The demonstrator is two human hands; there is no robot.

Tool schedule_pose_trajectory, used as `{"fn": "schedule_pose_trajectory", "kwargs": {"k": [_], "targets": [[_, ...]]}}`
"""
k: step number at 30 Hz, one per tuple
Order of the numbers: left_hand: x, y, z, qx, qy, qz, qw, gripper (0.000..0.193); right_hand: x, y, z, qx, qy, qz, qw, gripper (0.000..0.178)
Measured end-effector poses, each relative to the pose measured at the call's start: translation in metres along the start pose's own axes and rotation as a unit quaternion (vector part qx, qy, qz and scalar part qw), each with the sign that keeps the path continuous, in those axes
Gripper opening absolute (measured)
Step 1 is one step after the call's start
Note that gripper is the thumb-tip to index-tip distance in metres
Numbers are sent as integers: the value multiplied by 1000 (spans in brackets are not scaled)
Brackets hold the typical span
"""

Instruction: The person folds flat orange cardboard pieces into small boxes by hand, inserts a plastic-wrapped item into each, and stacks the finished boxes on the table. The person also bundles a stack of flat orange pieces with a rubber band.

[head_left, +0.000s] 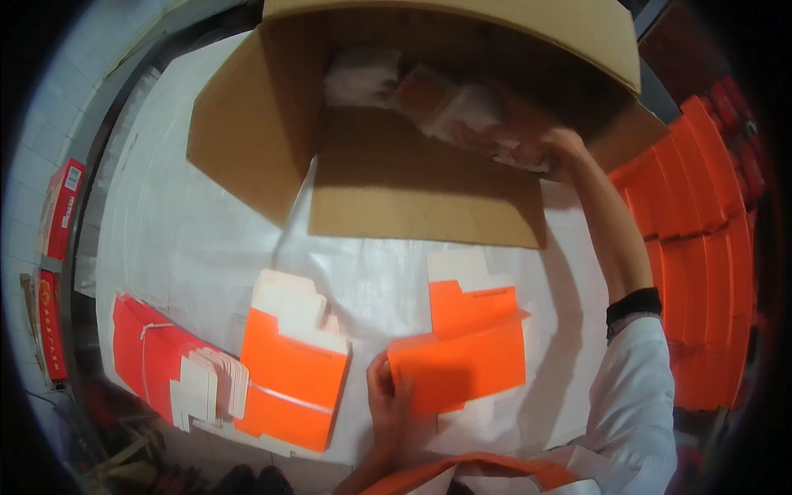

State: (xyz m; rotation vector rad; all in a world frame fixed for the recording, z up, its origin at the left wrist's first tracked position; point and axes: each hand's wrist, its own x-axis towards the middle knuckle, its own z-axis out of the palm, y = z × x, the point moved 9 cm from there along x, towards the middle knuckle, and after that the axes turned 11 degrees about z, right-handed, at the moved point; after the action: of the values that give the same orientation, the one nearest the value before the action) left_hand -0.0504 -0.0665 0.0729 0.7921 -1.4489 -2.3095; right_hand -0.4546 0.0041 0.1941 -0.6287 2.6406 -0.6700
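1. Down at the near edge of the white-covered table (190, 239), the left hand (389, 406) pinched the left end of a flat orange cardboard carton (462, 363), thumb on top and fingers beneath, so the grip was closed on it.
2. That carton lay partly lifted over a second orange flat with white flaps (466, 289).
3. Well apart, the right hand (554, 144) reached into a large open brown cardboard box (396, 107) at the far side, among plastic-wrapped packets (429, 99); whether it grasped one could not be told.
4. Beside the left hand lay a stack of folded orange carton blanks (293, 375), and further left a tied bundle of red flats (148, 355).
5. Rows of orange cartons (701, 247) stood to the right.
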Motion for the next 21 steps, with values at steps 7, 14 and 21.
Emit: {"fn": "schedule_pose_trajectory", "kwargs": {"k": [7,14,21], "targets": [[3,-4,-27,14,70,95,993,44,-180,-5,-10,-77,132,-142,978,77],[-19,7,-19,-1,68,103,992,43,-301,-5,26,-238,82,-155,955,83],[-42,3,-5,-43,30,103,993,40,-347,-37,51,-48,-34,-213,975,74]]}}
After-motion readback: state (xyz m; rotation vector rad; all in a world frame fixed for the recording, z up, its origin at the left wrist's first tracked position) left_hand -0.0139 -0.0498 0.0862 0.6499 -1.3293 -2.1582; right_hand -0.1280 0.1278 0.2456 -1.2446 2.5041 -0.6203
